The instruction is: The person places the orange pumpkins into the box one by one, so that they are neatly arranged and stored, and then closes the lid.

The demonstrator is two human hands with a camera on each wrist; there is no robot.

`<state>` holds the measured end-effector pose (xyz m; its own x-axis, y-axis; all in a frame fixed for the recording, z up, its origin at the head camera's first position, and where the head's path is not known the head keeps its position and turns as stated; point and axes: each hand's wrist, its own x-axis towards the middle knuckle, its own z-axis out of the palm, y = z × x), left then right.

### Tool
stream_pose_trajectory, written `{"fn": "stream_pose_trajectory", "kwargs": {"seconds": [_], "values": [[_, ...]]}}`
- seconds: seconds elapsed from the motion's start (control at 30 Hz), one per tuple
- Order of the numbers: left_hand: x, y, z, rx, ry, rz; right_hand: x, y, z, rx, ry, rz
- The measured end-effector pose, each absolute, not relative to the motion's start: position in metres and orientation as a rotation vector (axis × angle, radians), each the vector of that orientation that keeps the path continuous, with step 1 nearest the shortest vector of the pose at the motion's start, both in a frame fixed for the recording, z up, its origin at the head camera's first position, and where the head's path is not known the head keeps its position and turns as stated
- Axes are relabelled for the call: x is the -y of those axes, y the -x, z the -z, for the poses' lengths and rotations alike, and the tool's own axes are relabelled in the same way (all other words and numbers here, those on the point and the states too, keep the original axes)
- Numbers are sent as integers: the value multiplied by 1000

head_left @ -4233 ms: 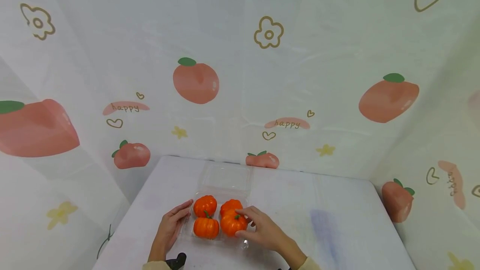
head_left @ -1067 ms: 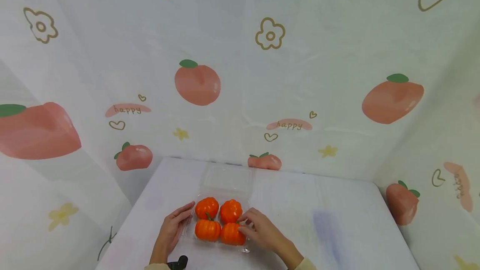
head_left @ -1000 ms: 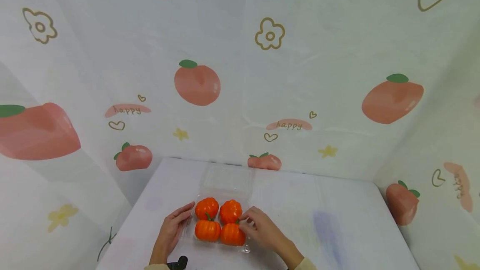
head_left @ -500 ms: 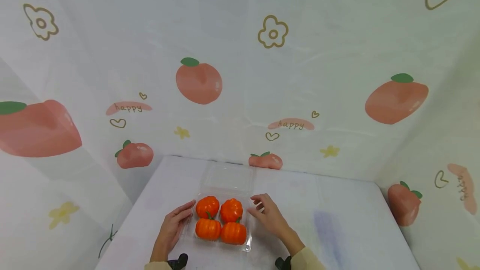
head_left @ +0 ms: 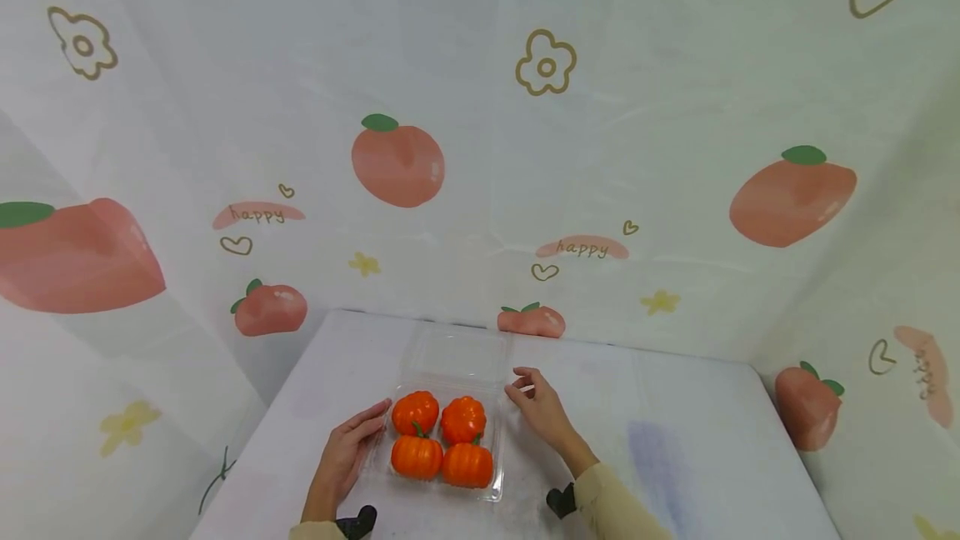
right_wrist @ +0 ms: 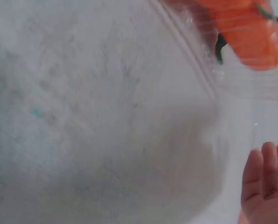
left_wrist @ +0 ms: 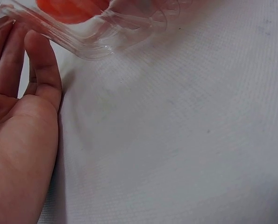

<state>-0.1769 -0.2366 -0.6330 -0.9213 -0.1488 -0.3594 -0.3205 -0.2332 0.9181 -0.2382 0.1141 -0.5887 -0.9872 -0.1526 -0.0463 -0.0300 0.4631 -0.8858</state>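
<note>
Small orange pumpkins with green stems fill a clear plastic clamshell box [head_left: 498, 475] in the head view, two behind and two in front. The front right pumpkin [head_left: 467, 465] lies tilted, its stem pointing to the back. Along the box's left wall, my left hand [head_left: 347, 455] touches the plastic with extended fingers; the left wrist view shows the fingertips at the clear edge [left_wrist: 89, 51]. My right hand [head_left: 542, 408] is off the box's back right corner, beside the raised lid [head_left: 461, 355], fingers loosely bent and holding nothing.
The box's lid lies folded back toward the rear of the white-covered table [head_left: 585, 440]. A pale curtain [head_left: 480, 148] printed with fruit surrounds the table at the back and sides. A black strap piece [head_left: 561, 501] sits at the right wrist.
My right hand set the front right pumpkin down in the box and let go of it. It then moved back and right toward the lid's corner. My left hand stayed at the box.
</note>
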Motion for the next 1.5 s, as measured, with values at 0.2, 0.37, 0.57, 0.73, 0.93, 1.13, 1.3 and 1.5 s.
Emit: {"fn": "stream_pose_trajectory", "kwargs": {"seconds": [0.2, 0.37, 0.57, 0.73, 0.93, 1.13, 1.3, 1.5], "values": [[236, 178, 633, -1872, 586, -2295, -113, 253, 595, -2530, 75, 1612], [236, 179, 632, -1883, 587, -2288, -112, 264, 597, -2528, 53, 1619], [235, 179, 632, -1858, 566, -2318, -110, 268, 593, -2541, 21, 1559], [234, 179, 633, -1864, 559, -2314, -109, 268, 595, -2544, 37, 1561], [234, 180, 633, -1870, 572, -2308, -108, 270, 599, -2564, 116, 1576], [235, 179, 631, -1885, 567, -2300, -104, 270, 599, -2548, 98, 1592], [236, 178, 632, -1875, 581, -2306, -104, 269, 598, -2545, 107, 1607], [237, 177, 634, -1874, 582, -2313, -102, 269, 596, -2538, 124, 1635]]}}
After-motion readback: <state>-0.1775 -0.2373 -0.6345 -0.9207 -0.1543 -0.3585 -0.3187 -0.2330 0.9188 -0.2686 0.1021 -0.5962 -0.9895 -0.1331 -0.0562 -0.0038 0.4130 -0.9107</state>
